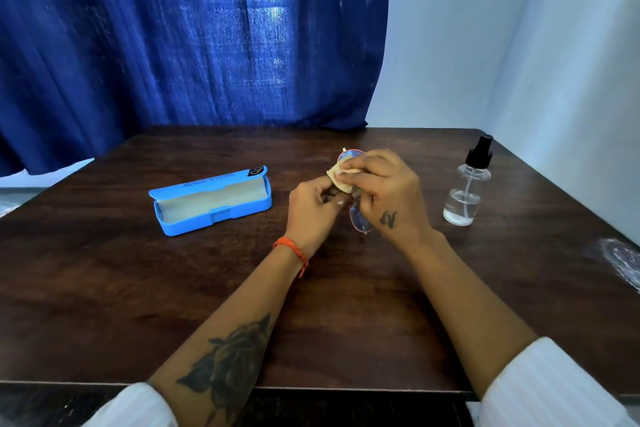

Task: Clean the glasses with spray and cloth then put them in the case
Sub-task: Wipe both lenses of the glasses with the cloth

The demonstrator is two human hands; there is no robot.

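The left hand (313, 210) pinches the glasses (360, 218) by the middle. The right hand (384, 191) presses a small cloth (341, 180) onto one lens. The blue case (211, 201) lies open nearby.

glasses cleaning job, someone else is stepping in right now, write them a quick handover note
Left hand: holds the glasses above the table.
Right hand: presses the cloth on the far lens.
Spray bottle: upright on the table, right of the hands, part full.
Case: open and empty, left of the hands.
Done: case opened, wiping under way; whether spray went on cannot be told.
Left: finish wiping both lenses, put the glasses in the case.
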